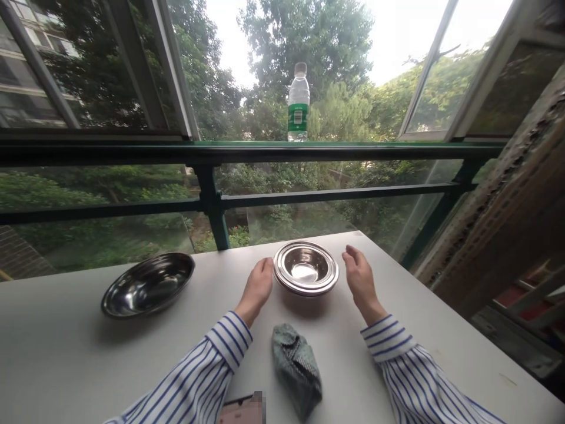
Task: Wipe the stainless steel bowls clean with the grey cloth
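A round stainless steel bowl (324,283) with a wide rim sits on the white table; its edge shows several rings, and I cannot tell whether more than one dish is stacked there. Close against its left rim is my left hand (258,285), fingers extended and not wrapped round it; whether it touches is unclear. My right hand (359,280) is held a little apart from the right rim, fingers loosely bent with nothing in them. A crumpled grey-green cloth (298,368) lies between my forearms, nearer to me than the bowl.
An oval dark metal bowl (148,285) stands at the left of the white table (212,282). Beyond the table's back edge runs a green railing (247,152), with a green-labelled plastic bottle (299,109) on it. A flat, partly blurred object (242,410) shows at the bottom edge.
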`<state>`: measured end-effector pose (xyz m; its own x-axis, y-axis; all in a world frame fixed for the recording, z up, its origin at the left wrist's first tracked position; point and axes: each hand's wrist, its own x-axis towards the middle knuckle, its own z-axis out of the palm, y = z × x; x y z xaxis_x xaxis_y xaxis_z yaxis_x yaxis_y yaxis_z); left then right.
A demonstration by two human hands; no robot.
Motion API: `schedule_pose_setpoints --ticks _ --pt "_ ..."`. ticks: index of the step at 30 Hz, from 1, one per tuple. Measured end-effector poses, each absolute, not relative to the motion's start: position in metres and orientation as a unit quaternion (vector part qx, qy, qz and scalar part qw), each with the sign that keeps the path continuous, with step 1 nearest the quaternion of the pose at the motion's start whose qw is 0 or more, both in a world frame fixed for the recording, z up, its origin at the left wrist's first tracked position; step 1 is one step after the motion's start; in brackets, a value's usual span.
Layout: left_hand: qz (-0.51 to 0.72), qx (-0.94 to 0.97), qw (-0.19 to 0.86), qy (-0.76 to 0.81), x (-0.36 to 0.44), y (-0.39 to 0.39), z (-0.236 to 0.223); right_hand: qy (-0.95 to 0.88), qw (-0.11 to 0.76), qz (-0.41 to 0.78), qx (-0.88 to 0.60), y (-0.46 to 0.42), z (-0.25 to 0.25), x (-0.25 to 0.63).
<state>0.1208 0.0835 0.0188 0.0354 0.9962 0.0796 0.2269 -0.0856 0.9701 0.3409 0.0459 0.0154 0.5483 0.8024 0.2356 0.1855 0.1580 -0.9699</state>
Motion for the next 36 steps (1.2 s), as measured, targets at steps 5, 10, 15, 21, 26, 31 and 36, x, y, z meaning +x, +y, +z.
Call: schedule_pose_setpoints --ticks 5,10,15,21,26,31,36 --pt "0.415 0.592 0.450 0.524 0.085 0.053 0.030 -0.541 0.576 0.242 -0.563 -0.017 0.039 0.317" --pt "0.391 0.583 0.477 0.529 0.055 0.020 0.030 -0.730 0.340 0.225 -0.548 -0.069 0.025 0.281" --pt "0.368 0.573 0.504 0.531 0.030 -0.002 0.024 -0.765 0.285 0.181 -0.549 -0.069 0.001 0.268" --pt "0.375 0.570 0.493 0.539 0.005 -0.019 0.029 -0.764 0.344 0.135 -0.528 -0.049 -0.008 0.276" --pt "0.382 0.584 0.468 0.542 -0.011 -0.029 0.028 -0.775 0.306 0.111 -0.542 -0.045 -0.009 0.281" --pt "0.382 0.605 0.436 0.546 -0.025 -0.035 0.018 -0.778 0.281 0.066 -0.558 -0.048 0.006 0.280" --pt "0.379 0.616 0.409 0.556 -0.033 -0.037 0.015 -0.791 0.280 0.079 -0.538 -0.044 0.032 0.257"
